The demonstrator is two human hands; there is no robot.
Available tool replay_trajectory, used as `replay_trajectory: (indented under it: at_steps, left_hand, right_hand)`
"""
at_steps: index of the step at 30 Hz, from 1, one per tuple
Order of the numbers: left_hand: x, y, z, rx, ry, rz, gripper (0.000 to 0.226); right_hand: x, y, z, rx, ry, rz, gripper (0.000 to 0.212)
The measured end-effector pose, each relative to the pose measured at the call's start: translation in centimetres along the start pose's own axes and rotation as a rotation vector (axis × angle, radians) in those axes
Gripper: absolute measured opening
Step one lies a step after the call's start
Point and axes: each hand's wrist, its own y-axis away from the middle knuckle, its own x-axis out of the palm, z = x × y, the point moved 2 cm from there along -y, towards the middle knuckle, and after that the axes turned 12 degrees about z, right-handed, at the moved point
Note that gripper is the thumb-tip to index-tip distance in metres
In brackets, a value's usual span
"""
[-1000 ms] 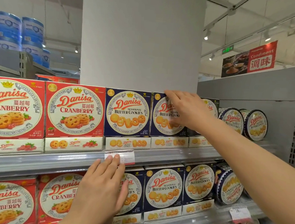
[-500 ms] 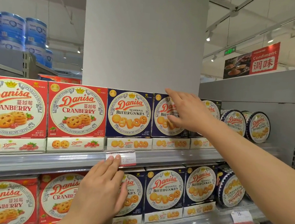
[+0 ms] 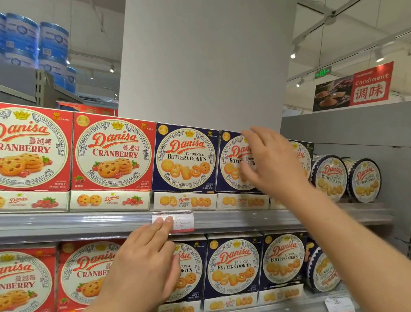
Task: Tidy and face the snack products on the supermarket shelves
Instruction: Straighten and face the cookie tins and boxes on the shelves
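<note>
Right hand (image 3: 270,163): fingers spread, relaxed, before the second blue Danisa "Traditional Butter Cookies" box (image 3: 233,163) on the upper shelf (image 3: 46,222), hiding part of its label; contact unclear. Left hand (image 3: 141,269): straight fingertips on the blurred, unreadable price tag (image 3: 179,221). Red Danisa "Cranberry" boxes (image 3: 112,154) stand left.
</note>
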Motion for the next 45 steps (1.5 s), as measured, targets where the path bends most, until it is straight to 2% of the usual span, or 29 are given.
replay_trajectory:
  at_steps: [2,5,8,10,16,21,27,31,35,38,40,42,45]
  left_hand:
    - [0.1,0.2,0.1,0.007,0.012,0.012,0.029]
    - [0.1,1.0,0.7,0.04,0.016,0.074,0.033]
    - [0.2,2.1,2.1,0.113,-0.044,0.146,0.055]
    - [0.1,3.2,3.1,0.121,-0.067,0.148,0.062]
    - [-1.6,7.9,10.4,-0.083,-0.081,-0.083,0.055]
    - [-4.5,12.7,16.6,-0.351,-0.034,-0.222,0.069]
    - [-4.4,17.3,22.7,-0.566,-0.064,-0.202,0.075]
    - [-3.8,18.0,23.7,-0.568,-0.047,-0.11,0.076]
    - [-4.5,18.1,23.5,-0.596,-0.026,-0.083,0.071]
    - [-6.0,18.1,23.1,-0.594,-0.035,-0.039,0.07]
    - [-7.1,18.2,23.0,-0.605,-0.058,0.03,0.073]
    - [-8.0,18.3,23.0,-0.609,-0.063,0.104,0.071]
    - [-9.3,18.5,23.2,-0.591,-0.021,0.162,0.068]
  right_hand:
    - [1.1,3.6,3.4,-0.11,-0.07,-0.102,0.052]
    - [4.3,9.0,9.1,-0.268,-0.165,-0.082,0.049]
    - [7.8,11.4,12.2,-0.236,-0.274,-0.032,0.054]
    - [9.8,12.1,13.3,-0.188,-0.316,-0.004,0.056]
    - [12.9,12.6,14.4,-0.105,-0.213,0.085,0.03]
    - [13.2,12.6,16.1,-0.02,-0.239,0.079,0.021]
    - [13.5,12.2,17.5,0.07,-0.192,0.088,0.022]
    - [12.5,11.9,17.9,0.097,-0.185,0.127,0.025]
    - [11.2,11.7,18.5,0.124,-0.175,0.208,0.035]
    - [9.9,10.7,20.0,0.195,-0.273,0.129,0.052]
    - [8.7,9.3,22.5,0.203,-0.376,0.016,0.052]
    - [7.8,8.0,26.8,0.126,-0.449,-0.041,0.048]
    - [6.8,6.7,34.7,-0.127,-0.476,-0.022,0.064]
